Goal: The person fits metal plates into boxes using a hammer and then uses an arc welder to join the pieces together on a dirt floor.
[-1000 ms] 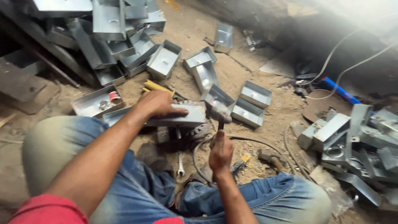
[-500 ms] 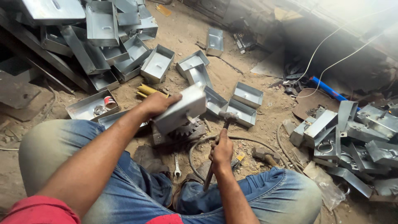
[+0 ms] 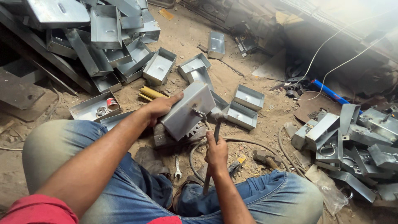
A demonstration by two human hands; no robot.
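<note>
Left hand [image 3: 159,108] grips the metal box [image 3: 187,108], fingers wrapped over its upper-left edge, thumb on top. Box is tilted, bottom face up, resting on a steel block [image 3: 172,136] on the dirt floor between the person's knees. Right hand [image 3: 216,152], just below-right of the box, is closed around the hammer [image 3: 215,132] handle; the hammer head sits at the box's right edge, touching or nearly so. A wrench [image 3: 177,166] lies below the box. Open trays [image 3: 248,105] sit right of the box; a stacked pile of boxes [image 3: 105,39] is well up-left of it.
</note>
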